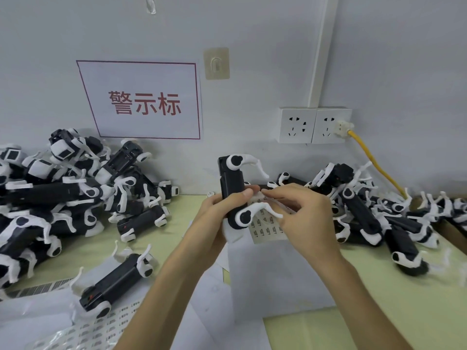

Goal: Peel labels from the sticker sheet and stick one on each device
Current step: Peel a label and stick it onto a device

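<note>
**A:** Two heaps of devices, then. Is any bin or tray holding them?

**B:** Hard to say. The left pile [75,188] lies loose on the table [379,311], against the wall. The right pile [366,213] runs off the right edge, and a brown rim [452,234] shows beneath it. I cannot tell whether that is a box or a board.

**A:** And the hands?

**B:** The left hand [222,213] has its fingers wrapped round the black body of one device [232,183], held upright over the middle of the table. The right hand [303,215] pinches thumb and forefinger together at the top of the sheet [267,229]. The sheet hangs just behind the device, touching it.

**A:** Is a label lifted?

**B:** That is too small to tell, and the fingertips cover the spot. The device's white arm and the right hand hide much of the sheet's upper part.

**A:** What else is cut off?

**B:** Both forearms leave by the bottom edge. Spare sheets [101,329] at bottom left run out of view. A lone device [113,281] lies just above them.

**A:** Is there room to move?

**B:** White paper [273,279] lies under the hands. Bare table shows to its right, in front of the right pile. On the wall behind are the sockets [313,125]. A yellow cable [376,162] drops from them into the right pile.
</note>
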A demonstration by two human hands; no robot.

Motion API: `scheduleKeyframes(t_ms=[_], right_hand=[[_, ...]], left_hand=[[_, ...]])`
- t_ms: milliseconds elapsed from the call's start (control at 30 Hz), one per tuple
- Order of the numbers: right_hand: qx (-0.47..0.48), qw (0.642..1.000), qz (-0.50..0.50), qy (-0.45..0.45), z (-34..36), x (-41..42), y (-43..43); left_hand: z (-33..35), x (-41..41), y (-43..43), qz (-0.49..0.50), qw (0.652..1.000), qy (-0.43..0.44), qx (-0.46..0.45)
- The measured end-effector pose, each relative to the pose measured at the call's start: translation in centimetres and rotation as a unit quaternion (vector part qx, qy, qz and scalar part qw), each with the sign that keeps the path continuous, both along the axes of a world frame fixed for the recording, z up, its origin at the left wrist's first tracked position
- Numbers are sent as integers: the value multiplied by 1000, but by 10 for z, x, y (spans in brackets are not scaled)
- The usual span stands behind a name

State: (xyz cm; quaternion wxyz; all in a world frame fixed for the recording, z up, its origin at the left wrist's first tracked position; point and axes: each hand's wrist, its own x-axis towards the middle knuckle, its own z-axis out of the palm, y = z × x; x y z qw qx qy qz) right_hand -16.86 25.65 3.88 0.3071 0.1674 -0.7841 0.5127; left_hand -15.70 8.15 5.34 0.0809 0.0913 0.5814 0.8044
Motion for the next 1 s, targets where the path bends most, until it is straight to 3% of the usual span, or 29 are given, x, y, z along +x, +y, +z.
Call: scheduleKeyframes(t_ms=[133,433,733,900,1000], right_hand=[[-15,1000,0,4,0,-2,-1],[-65,994,31,-83,-1,-3,3],[-19,1000,-11,7,-5,-4,0],[27,1000,-10,1,-3,-3,2],[5,999,16,-31,1,-2,4]], left_hand=[[0,-2,-2,-5,1000,8,1],[0,0,-1,-6,998,20,-51],[-3,-3,-2,-12,1000,-6,-2],[-8,-6,-3,-26,999,-22,30],[-14,-11,-7,-33,998,-40,42]])
